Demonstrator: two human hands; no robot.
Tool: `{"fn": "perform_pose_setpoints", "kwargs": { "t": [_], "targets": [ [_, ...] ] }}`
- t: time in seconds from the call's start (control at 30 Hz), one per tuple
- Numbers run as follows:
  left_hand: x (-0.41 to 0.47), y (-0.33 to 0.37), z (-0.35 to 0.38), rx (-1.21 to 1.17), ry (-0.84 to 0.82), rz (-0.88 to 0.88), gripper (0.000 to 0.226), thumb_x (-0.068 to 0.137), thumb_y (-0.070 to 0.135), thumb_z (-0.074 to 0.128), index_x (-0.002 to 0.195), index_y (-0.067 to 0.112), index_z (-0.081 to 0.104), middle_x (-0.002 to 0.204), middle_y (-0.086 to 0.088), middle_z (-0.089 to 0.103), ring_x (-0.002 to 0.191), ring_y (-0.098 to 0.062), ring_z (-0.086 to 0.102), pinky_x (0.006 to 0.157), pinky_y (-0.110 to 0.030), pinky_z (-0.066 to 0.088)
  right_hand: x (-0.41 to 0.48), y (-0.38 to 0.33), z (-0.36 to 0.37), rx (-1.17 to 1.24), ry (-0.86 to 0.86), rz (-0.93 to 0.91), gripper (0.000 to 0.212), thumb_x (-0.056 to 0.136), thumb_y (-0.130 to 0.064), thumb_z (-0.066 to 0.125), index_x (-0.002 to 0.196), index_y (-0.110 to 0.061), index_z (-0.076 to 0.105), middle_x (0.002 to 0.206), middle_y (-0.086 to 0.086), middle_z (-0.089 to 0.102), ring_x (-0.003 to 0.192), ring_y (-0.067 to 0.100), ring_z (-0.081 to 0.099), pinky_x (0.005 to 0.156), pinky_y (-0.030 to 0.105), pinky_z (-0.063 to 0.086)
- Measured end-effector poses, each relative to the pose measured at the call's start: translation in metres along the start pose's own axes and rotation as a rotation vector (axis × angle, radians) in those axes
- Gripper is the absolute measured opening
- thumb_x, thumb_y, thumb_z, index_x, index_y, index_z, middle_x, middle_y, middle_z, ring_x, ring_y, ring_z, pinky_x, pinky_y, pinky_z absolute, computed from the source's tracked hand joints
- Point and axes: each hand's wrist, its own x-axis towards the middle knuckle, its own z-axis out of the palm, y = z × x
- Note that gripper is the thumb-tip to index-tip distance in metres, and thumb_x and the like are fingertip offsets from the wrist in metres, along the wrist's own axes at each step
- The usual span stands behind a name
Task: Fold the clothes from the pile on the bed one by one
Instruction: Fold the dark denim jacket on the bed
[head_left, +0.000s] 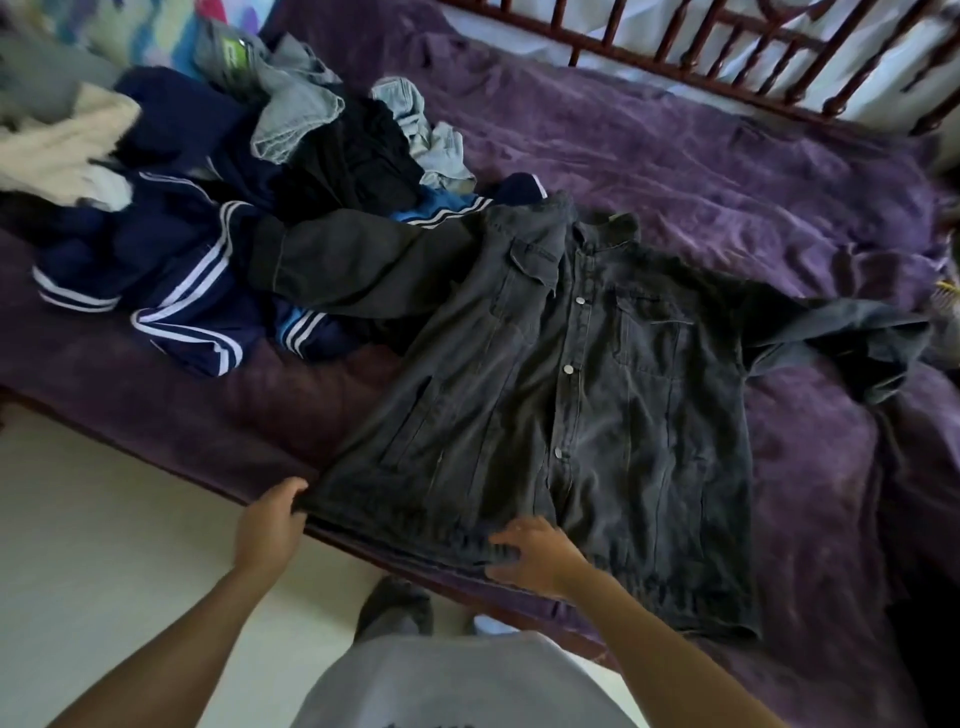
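- The jacket (571, 389) is dark grey denim, and it lies spread flat on the bed (727, 171) with its front up and its collar away from the person.
- Its front is closed, with small metal buttons in one line down the middle. There is a chest pocket with a flap on each side of this line.
- The hem of the jacket lies along the near edge of the bed, above the pale floor (104, 545).
- One sleeve reaches out sideways and lies over the edge of the pile of clothes (208, 223), which is just beside the jacket's shoulder.
- The other sleeve goes out on the opposite side of the jacket and ends in a crumpled fold. Its cuff is hard to make out.
- The left grip (272, 522) is clamped on the hem corner of the jacket on the pile side, with the thumb on top and the fingers curled under the cloth.
- The right grip (535, 561) is apart, with its fingers spread on the hem near the button line. It is blurred, so I cannot tell how firmly it presses.
- In the pile, navy pieces with white stripes, pale denim and black cloth are tangled together, and single garments cannot be told apart. The picture's edge cuts off its far side.
- A wooden rail (701, 47) stands beyond the jacket's collar, only partly in view.
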Motion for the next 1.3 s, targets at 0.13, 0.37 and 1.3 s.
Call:
{"fn": "perform_pose_setpoints", "kwargs": {
  "t": [0.13, 0.37, 1.3],
  "targets": [
    [0.015, -0.004, 0.025, -0.451, -0.047, -0.412, 0.02, 0.089, -0.005, 0.05, 0.107, -0.011, 0.058, 0.099, -0.028, 0.062, 0.08, -0.042, 0.06, 0.067, -0.042, 0.053, -0.012, 0.036, 0.017, 0.218, 0.222, 0.204, 0.029, 0.094, -0.038, 0.049, 0.111, -0.023, 0.068, 0.123, 0.007, 0.059, 0.118, 0.024, 0.049, 0.094, 0.032, 0.042],
    [0.001, 0.014, 0.041, -0.107, 0.122, -0.197, 0.058, 0.074, -0.006, 0.059, 0.131, -0.004, 0.045, 0.122, -0.031, 0.053, 0.11, -0.046, 0.05, 0.092, -0.053, 0.044, -0.081, 0.154, 0.033, 0.327, 0.29, 0.9, 0.04, 0.094, -0.03, 0.044, 0.132, -0.018, 0.046, 0.134, 0.016, 0.043, 0.124, 0.034, 0.039, 0.099, 0.037, 0.037],
    [-0.025, 0.079, 0.06, 1.261, -0.604, 0.453, 0.01, 0.092, 0.022, 0.044, 0.09, 0.026, 0.053, 0.1, 0.01, 0.051, 0.105, -0.012, 0.055, 0.083, -0.025, 0.04, -0.129, 0.274, 0.025, 0.792, -0.164, 0.946, 0.043, 0.085, -0.019, 0.064, 0.121, -0.012, 0.042, 0.089, 0.009, 0.054, 0.066, 0.02, 0.052, 0.057, 0.026, 0.046]
  ]
}}
